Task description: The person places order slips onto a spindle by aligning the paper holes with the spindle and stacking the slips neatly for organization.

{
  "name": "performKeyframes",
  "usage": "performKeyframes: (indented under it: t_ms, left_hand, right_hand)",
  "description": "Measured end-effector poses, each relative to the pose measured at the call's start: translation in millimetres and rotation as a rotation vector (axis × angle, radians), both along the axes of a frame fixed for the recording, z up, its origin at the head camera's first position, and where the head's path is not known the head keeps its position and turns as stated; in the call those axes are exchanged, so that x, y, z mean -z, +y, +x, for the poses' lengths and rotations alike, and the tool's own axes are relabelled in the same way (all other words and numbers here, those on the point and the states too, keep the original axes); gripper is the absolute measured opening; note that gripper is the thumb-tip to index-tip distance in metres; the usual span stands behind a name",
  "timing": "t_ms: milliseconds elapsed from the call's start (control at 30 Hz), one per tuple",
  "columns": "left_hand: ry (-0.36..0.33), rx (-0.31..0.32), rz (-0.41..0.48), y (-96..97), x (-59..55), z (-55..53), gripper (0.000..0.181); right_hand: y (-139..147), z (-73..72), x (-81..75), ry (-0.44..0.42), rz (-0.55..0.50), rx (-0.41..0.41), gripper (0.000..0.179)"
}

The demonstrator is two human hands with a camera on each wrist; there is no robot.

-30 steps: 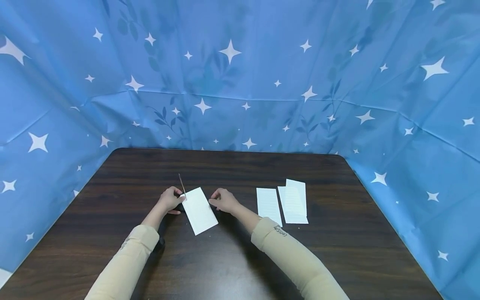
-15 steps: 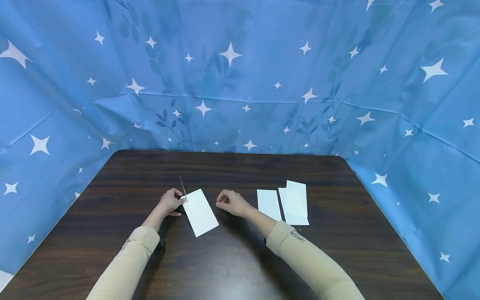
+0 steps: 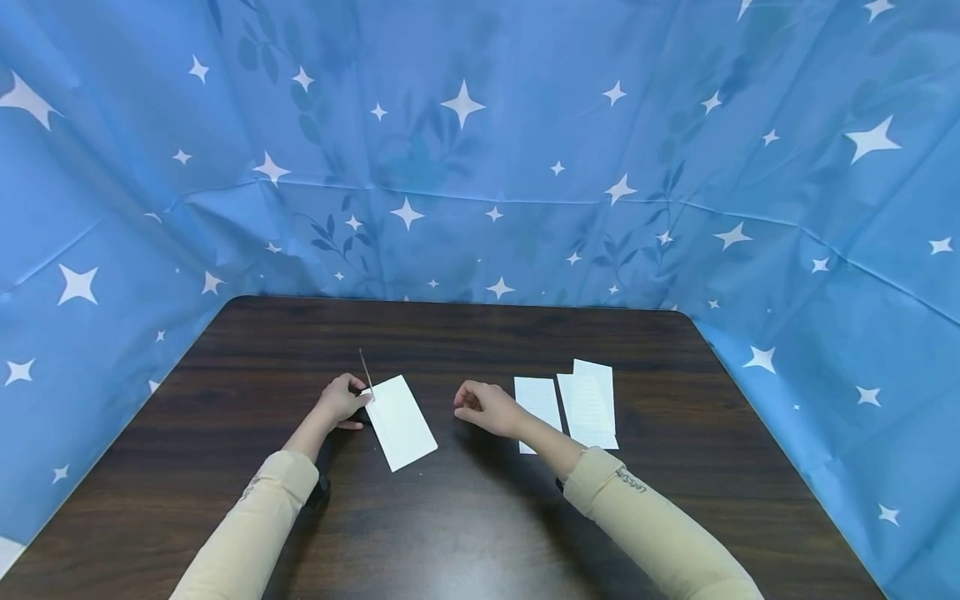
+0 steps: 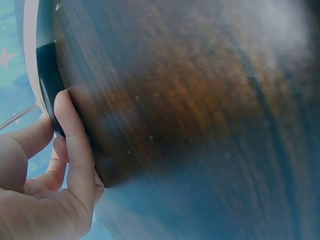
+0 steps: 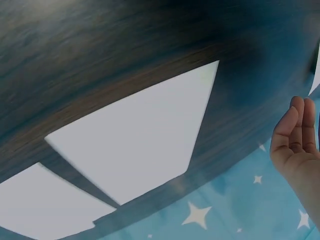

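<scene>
In the head view, my left hand grips a paper spike at the near-left corner of a white sheet. The spike's thin rod rises tilted from that corner. Below the sheet, the left wrist view shows its black base, with the fingers curled against it and the thumb above. My right hand hovers over the table between this sheet and the loose papers, its fingers loosely curled around nothing. How many sheets are on the rod is hidden.
Right of my right hand lie one lined white sheet and overlapping sheets, flat on the dark wooden table. A blue curtain with white stars hangs behind the table and along its sides.
My right hand has left the white sheet's right edge and moved right, toward the loose papers. The left hand and the spike stay in place.
</scene>
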State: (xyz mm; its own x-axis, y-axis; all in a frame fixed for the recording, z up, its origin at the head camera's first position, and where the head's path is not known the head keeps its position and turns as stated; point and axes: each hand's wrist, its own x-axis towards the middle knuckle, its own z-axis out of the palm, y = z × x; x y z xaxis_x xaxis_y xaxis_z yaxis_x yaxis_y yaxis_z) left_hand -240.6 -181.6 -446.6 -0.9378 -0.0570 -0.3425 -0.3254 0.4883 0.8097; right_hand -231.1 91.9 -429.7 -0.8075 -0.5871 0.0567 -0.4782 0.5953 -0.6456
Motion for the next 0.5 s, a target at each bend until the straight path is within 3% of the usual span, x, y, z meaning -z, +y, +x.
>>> performKeyframes:
  t_ms: [267,500]
  left_hand:
    - [0.003,-0.002,-0.001,-0.6,-0.6,0.6,0.023]
    - [0.025,0.005,-0.008,-0.1,2.1,0.4,0.024]
  right_hand:
    - [21,2.3,-1.9,0.021,0.046,-0.021,0.009]
    - [40,0.0,-6.7,0.03,0.081,0.017,0.013]
